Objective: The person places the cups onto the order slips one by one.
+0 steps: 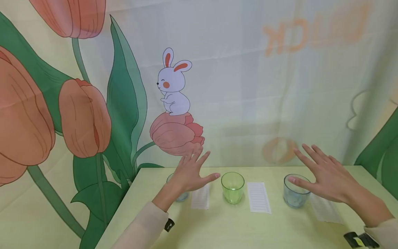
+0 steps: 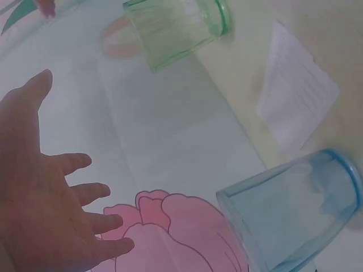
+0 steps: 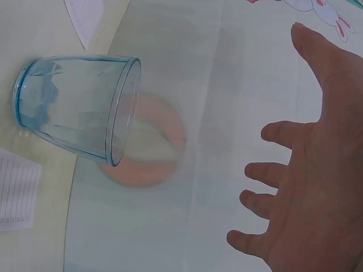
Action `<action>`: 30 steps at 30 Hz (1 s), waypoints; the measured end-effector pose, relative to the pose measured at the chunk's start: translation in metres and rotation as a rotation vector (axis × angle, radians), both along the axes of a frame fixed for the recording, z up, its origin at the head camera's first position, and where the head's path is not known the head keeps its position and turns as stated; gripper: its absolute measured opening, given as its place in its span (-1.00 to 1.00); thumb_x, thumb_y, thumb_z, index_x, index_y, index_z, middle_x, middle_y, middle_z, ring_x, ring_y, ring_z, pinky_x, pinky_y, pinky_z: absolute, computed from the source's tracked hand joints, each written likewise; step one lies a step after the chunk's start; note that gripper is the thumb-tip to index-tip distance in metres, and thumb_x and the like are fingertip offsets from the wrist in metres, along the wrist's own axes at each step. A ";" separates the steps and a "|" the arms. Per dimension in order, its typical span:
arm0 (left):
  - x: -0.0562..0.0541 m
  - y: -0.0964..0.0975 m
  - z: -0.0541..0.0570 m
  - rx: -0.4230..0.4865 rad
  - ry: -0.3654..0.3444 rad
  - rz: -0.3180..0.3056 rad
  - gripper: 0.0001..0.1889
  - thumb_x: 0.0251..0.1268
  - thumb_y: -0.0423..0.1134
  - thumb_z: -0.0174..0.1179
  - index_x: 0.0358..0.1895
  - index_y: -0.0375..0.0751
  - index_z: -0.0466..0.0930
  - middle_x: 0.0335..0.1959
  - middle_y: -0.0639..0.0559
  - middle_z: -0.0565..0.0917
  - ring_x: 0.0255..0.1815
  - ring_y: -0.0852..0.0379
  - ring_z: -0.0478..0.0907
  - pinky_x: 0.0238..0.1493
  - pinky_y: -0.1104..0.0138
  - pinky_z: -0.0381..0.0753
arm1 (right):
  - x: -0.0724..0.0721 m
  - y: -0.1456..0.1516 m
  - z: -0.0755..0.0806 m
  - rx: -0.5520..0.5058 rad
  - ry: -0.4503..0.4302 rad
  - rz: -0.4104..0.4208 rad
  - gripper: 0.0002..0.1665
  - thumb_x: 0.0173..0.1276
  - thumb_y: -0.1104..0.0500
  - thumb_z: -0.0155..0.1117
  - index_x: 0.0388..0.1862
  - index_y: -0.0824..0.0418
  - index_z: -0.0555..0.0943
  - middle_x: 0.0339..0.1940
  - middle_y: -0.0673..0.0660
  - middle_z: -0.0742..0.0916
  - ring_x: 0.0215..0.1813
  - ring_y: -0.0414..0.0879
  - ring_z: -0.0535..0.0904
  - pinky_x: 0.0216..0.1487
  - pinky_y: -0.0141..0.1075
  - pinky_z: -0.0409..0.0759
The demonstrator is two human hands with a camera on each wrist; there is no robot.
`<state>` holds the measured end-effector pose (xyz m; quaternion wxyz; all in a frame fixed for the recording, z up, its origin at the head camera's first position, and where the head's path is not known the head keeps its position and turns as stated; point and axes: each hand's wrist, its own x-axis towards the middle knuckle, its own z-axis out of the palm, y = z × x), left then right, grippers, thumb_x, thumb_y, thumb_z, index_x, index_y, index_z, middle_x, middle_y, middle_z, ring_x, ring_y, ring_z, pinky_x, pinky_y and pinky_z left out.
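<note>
My left hand [image 1: 190, 175] hovers over the table's left part with its fingers spread, holding nothing. Partly hidden behind it stands a blue glass [image 2: 295, 209]. On the right, my right hand [image 1: 331, 176] is spread in the air in front of another blue glass [image 1: 296, 197], its thumb overlapping the rim in the head view; the right wrist view shows hand and glass [image 3: 76, 107] apart. Between the hands a green glass [image 1: 233, 188] stands upright. Lined white paper slips lie beside the glasses: one on the left [image 1: 200, 197], a middle one [image 1: 259, 197] and one on the right [image 1: 326, 209].
The pale yellow table [image 1: 236, 230] ends at a hanging cloth backdrop [image 1: 236, 86] printed with tulips and a rabbit [image 1: 174, 86]. Dark straps [image 1: 360, 240] sit by the sleeves at the wrists.
</note>
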<state>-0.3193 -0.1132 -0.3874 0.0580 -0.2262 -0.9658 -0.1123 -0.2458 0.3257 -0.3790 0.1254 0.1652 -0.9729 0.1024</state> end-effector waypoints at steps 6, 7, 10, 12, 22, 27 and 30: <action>0.000 -0.010 0.006 0.035 0.021 -0.001 0.03 0.35 0.61 -0.02 0.75 0.18 0.02 0.78 0.07 -0.13 0.77 -0.06 -0.30 0.68 -0.18 -0.18 | 0.003 -0.003 0.003 -0.012 0.013 0.014 0.21 0.44 -0.41 0.29 0.81 -0.06 -0.09 0.75 0.35 0.10 0.71 0.44 -0.09 0.41 0.56 0.06; -0.001 -0.012 0.007 0.045 0.025 -0.011 0.03 0.35 0.61 0.00 0.75 0.17 0.02 0.78 0.07 -0.12 0.78 -0.05 -0.30 0.68 -0.18 -0.17 | 0.003 -0.004 0.004 -0.019 0.020 0.024 0.20 0.45 -0.39 0.30 0.81 -0.06 -0.10 0.75 0.34 0.10 0.71 0.43 -0.10 0.41 0.56 0.06; -0.006 -0.025 0.010 0.086 0.035 -0.044 0.05 0.33 0.57 0.10 0.76 0.17 0.00 0.78 0.08 -0.08 0.78 -0.03 -0.26 0.68 -0.18 -0.15 | 0.004 -0.014 0.004 -0.057 0.058 0.072 0.17 0.46 -0.34 0.32 0.81 -0.05 -0.06 0.76 0.30 0.11 0.73 0.36 -0.10 0.45 0.51 0.07; -0.010 -0.036 0.011 0.124 0.036 -0.058 0.08 0.31 0.54 0.18 0.76 0.15 -0.02 0.78 0.07 -0.06 0.77 -0.05 -0.20 0.67 -0.20 -0.10 | 0.003 -0.025 0.002 -0.082 0.086 0.110 0.14 0.47 -0.31 0.34 0.80 -0.03 -0.01 0.77 0.28 0.11 0.75 0.30 -0.12 0.48 0.47 0.08; -0.026 -0.098 -0.016 0.291 -0.007 -0.011 0.10 0.20 0.34 0.47 0.73 0.25 0.05 0.74 0.04 0.09 0.72 -0.16 0.04 0.52 -0.32 0.24 | -0.007 -0.106 -0.021 -0.112 0.109 0.265 -0.02 0.54 -0.31 0.25 0.75 0.06 0.19 0.75 0.19 0.19 0.74 0.23 0.01 0.58 0.29 0.14; -0.024 -0.121 -0.035 0.306 -0.089 0.059 0.15 0.18 0.42 0.43 0.74 0.13 0.04 0.73 -0.05 0.11 0.71 -0.23 0.04 0.52 -0.35 0.21 | -0.012 -0.145 -0.032 -0.126 0.108 0.329 -0.10 0.62 -0.28 0.14 0.75 0.07 0.18 0.77 0.13 0.15 0.74 0.18 0.03 0.62 0.22 0.15; -0.022 -0.129 -0.044 0.316 -0.119 0.095 0.18 0.16 0.49 0.38 0.74 0.06 0.05 0.72 -0.09 0.15 0.69 -0.26 0.09 0.53 -0.33 0.21 | -0.014 -0.167 -0.038 -0.140 0.090 0.357 -0.14 0.67 -0.27 0.06 0.75 0.06 0.17 0.78 0.10 0.12 0.75 0.15 0.01 0.63 0.20 0.15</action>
